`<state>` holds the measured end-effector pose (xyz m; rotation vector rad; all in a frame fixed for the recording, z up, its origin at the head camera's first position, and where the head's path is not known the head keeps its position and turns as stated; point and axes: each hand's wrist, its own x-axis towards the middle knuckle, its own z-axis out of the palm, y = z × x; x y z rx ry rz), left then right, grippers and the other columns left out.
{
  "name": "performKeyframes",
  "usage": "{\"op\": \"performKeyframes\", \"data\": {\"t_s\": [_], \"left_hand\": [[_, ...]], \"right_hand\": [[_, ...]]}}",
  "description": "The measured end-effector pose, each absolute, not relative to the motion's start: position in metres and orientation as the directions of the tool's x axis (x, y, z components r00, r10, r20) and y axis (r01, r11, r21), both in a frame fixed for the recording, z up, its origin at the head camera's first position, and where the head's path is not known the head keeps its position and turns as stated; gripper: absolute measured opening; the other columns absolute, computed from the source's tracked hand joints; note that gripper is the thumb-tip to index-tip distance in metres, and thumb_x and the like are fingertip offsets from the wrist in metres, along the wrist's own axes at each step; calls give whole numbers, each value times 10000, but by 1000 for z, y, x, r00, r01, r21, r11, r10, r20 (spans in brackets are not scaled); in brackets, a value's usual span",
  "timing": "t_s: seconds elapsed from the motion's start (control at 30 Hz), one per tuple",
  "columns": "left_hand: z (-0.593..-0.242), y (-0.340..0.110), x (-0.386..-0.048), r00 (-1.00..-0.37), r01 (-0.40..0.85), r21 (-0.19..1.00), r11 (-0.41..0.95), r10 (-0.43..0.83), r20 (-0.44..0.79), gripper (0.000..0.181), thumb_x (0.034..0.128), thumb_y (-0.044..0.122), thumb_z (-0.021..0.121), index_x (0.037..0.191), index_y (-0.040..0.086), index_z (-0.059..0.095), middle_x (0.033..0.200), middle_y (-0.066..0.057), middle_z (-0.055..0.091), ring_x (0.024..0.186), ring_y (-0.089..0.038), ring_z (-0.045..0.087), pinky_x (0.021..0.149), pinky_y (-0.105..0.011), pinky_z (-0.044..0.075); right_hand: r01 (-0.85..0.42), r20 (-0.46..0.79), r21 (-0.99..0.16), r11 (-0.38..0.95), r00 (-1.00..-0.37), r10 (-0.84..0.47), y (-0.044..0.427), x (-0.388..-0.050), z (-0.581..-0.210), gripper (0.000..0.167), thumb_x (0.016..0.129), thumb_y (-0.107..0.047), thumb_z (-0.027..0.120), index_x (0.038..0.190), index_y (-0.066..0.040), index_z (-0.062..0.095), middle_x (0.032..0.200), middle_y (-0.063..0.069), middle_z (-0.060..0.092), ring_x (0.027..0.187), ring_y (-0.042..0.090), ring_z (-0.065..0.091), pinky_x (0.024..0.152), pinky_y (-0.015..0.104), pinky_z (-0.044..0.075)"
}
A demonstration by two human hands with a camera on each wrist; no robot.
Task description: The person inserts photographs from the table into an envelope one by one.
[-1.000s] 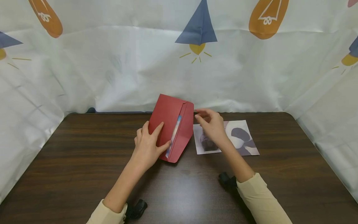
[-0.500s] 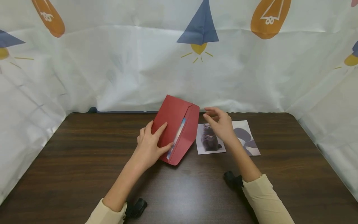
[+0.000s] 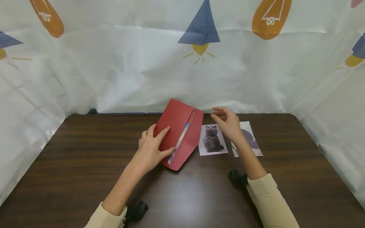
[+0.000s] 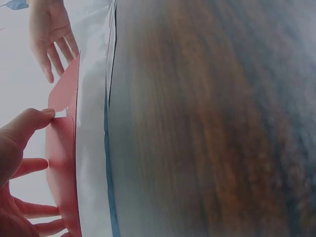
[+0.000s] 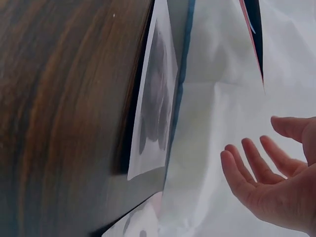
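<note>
Envelope [image 3: 177, 117] left of 2 cards [image 3: 211, 139], paper [image 3: 182, 136] in envelope, cards on table [image 3: 99, 152], curtain [image 3: 159, 63] behind table

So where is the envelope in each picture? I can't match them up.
Head: the envelope is near the middle.
Left wrist: the envelope runs down the left side to the bottom edge.
Right wrist: only a thin red edge, apparently the envelope, at top right.
Shared landmark: the right hand, right of centre in head, top left in left wrist, lower right in right wrist.
</note>
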<state>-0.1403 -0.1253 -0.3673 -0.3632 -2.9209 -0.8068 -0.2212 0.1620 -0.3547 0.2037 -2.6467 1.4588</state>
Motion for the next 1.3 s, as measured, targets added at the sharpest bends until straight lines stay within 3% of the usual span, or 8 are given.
{"op": "performKeyframes", "data": {"t_s": [0.57, 0.97, 1.07, 1.2, 1.3], "left_hand": [[-365, -134, -136, -968, 251, 498, 830, 201, 152, 749, 900, 290, 847, 1548, 87, 529, 1600, -336, 331, 1369, -526, 377, 1010, -674, 442], [-362, -133, -136, -969, 247, 499, 831, 202, 144, 758, 893, 294, 852, 1547, 86, 530, 1604, -335, 330, 1371, -522, 380, 1017, -683, 443], [-361, -133, -136, -970, 243, 501, 831, 198, 141, 756, 895, 298, 849, 1548, 90, 531, 1606, -331, 331, 1374, -518, 378, 1015, -686, 442], [-361, -134, -136, -970, 242, 506, 828, 198, 142, 745, 903, 304, 843, 1547, 92, 532, 1606, -332, 331, 1379, -521, 374, 1017, -687, 437], [-362, -134, -136, -970, 244, 510, 825, 197, 146, 735, 907, 302, 839, 1543, 92, 537, 1603, -330, 334, 1377, -521, 376, 1010, -677, 443]], "right_hand": [[-46, -9, -831, 554, -995, -97, 186, -238, -369, 498, 1043, -146, 641, 1490, 36, 520, 1485, 309, 541, 1384, 502, 528, 1116, 592, 459], [-11, -93, -820, 572, -984, -152, 198, -243, -377, 516, 1046, -128, 634, 1495, 87, 498, 1478, 337, 525, 1375, 494, 537, 1055, 538, 515], [13, -136, -821, 571, -975, -174, 200, -244, -380, 517, 1052, -110, 623, 1504, 98, 480, 1417, 333, 542, 1309, 468, 575, 992, 459, 553], [40, -181, -808, 587, -966, -184, 202, -246, -383, 520, 1044, -80, 629, 1503, 108, 475, 1193, 231, 598, 1048, 320, 621, 884, 339, 552], [46, -197, -798, 600, -962, -189, 203, -247, -383, 525, 1035, -67, 641, 1498, 118, 474, 1077, 162, 598, 937, 242, 604, 849, 327, 542]]}}
